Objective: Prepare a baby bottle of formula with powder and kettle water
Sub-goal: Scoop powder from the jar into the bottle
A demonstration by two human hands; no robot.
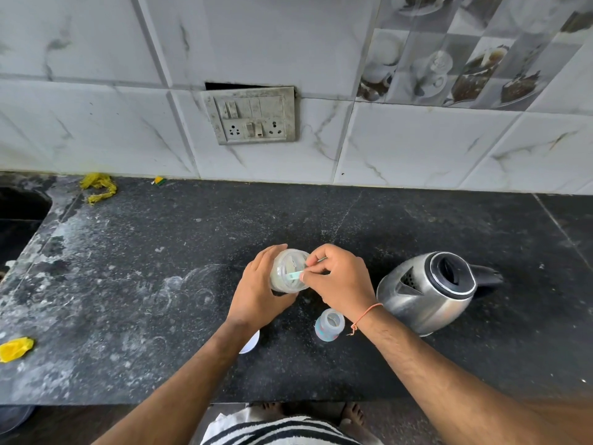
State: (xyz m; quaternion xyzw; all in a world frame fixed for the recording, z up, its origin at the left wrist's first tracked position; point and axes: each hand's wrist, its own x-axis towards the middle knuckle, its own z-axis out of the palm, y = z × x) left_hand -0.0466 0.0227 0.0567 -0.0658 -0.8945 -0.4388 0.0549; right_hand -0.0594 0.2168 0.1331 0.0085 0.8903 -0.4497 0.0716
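Note:
A clear plastic powder jar (287, 271) stands open on the black counter, and my left hand (256, 293) grips its side. My right hand (340, 281) pinches the handle of a pale green scoop (293, 276) that reaches into the jar's mouth. The baby bottle (329, 324), clear with a coloured pattern, stands just in front of the jar, under my right wrist. A steel electric kettle (426, 290) with a black lid and handle sits to the right of my right hand.
A white lid (252, 343) lies partly hidden under my left forearm. A sink (19, 213) opens at the far left. Yellow scraps (98, 186) lie near the wall and a yellow piece (14, 348) at the left edge. A switch panel (252, 115) is on the tiled wall.

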